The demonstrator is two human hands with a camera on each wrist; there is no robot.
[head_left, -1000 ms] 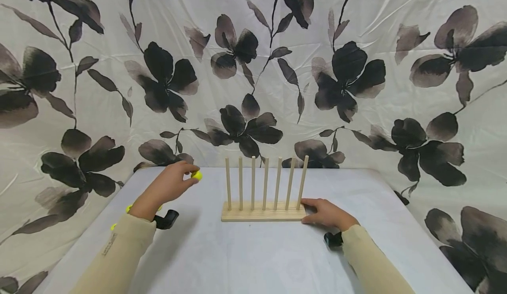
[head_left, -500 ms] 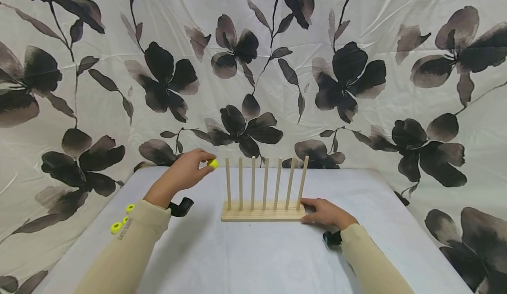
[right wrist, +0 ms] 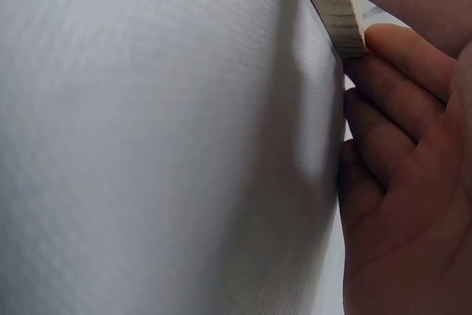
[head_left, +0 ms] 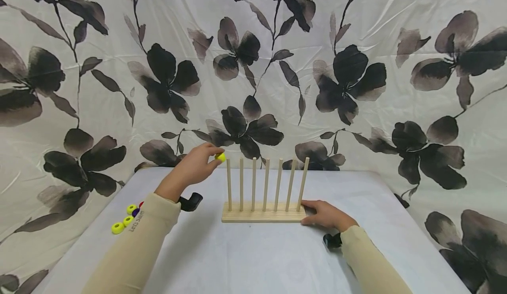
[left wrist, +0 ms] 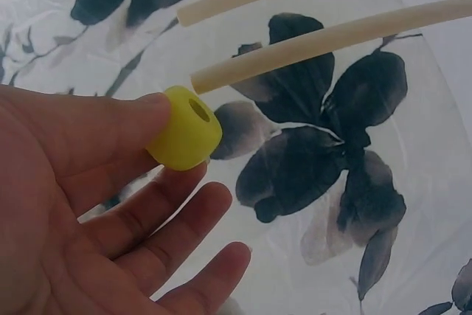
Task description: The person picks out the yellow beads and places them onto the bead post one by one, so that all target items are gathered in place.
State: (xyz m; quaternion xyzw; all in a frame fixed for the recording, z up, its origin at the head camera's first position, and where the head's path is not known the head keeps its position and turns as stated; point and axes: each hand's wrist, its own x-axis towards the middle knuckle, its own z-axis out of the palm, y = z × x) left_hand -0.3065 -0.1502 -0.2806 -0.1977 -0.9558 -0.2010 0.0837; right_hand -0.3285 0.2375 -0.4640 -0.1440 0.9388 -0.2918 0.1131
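Pinching a yellow bead point(head_left: 220, 157) between thumb and finger: left hand point(head_left: 194, 167). Bead just beside the tip of the leftmost peg point(head_left: 229, 186), its hole visible from the left wrist. Right hand point(head_left: 328, 214) grips the right end of the wooden base point(head_left: 261, 217) on the white table point(head_left: 245, 259). Table's left side: three more yellow beads point(head_left: 117, 228), plus purple bead point(head_left: 135, 212) and red bead point(head_left: 141, 204), last two partly behind left sleeve point(head_left: 130, 250).

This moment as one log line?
left hand: pinches yellow bead near tip of leftmost peg; right hand: grips right end of peg rack; pegs: bare
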